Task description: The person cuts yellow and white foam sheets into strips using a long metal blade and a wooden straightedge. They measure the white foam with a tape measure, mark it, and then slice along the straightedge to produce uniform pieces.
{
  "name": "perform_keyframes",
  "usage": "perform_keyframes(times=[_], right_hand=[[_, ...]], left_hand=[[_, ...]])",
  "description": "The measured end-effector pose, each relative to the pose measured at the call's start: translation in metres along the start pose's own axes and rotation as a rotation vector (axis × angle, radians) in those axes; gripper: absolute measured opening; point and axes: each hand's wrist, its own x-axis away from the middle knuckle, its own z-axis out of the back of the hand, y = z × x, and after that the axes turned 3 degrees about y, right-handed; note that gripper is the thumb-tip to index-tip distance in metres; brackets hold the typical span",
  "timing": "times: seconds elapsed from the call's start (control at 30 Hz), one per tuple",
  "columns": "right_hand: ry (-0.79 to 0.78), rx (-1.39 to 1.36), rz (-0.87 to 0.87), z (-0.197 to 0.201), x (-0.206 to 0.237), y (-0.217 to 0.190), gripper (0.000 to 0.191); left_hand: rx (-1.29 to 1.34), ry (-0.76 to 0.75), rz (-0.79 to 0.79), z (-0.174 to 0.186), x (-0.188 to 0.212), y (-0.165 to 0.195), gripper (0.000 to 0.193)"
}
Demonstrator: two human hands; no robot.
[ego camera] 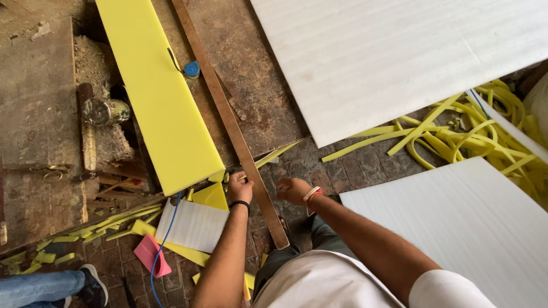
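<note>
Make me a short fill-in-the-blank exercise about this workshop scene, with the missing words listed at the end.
1. The left hand grips a long brown ____ that lies slanted across the worn table.
2. The thick foam slab beside that strip is coloured ____.
3. The right hand wears a band on its ____.
4. The small round object resting on the slab is coloured ____.

Missing words: strip; yellow; wrist; blue

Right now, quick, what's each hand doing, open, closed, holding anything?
Left hand: closed on the long brown straightedge, at the yellow foam slab's corner.
Right hand: loosely curled beside the straightedge; whether it holds anything cannot be told.
</note>
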Motion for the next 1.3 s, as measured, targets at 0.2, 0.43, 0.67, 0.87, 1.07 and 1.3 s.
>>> perform_keyframes(times=[0.2,0.43,0.67,0.87,1.07,1.3], right_hand=[[0.306,-0.403,-0.432,0.06,0.009,0.021,0.074],[0.368,-0.657,-0.458,0.123,-0.003,0.031,0.103],[0.422,-0.834,-0.361,0.165,-0.009,0.03,0.084],[0.46,-1.462,-0.159,0.19,-0.022,0.031,0.046],[0.639,-1.226,-0.169,0.226,0.005,0.059,0.027],[1.283,-1.303,-0.29,0.217,0.129,0.179,0.011]], left_hand=[[-0.073,0.095,-0.073,0.013,0.011,-0.001,0.023],[-0.1,-0.113,-0.302,-0.017,0.032,0.047,0.014],[-0.114,-0.293,-0.291,-0.071,0.056,0.092,0.017],[-0.228,-0.312,-0.308,-0.095,0.065,0.125,0.017],[-0.194,-0.234,-0.537,-0.119,0.071,0.165,0.054],[-0.512,-0.272,-0.835,-0.159,0.09,0.198,0.082]])
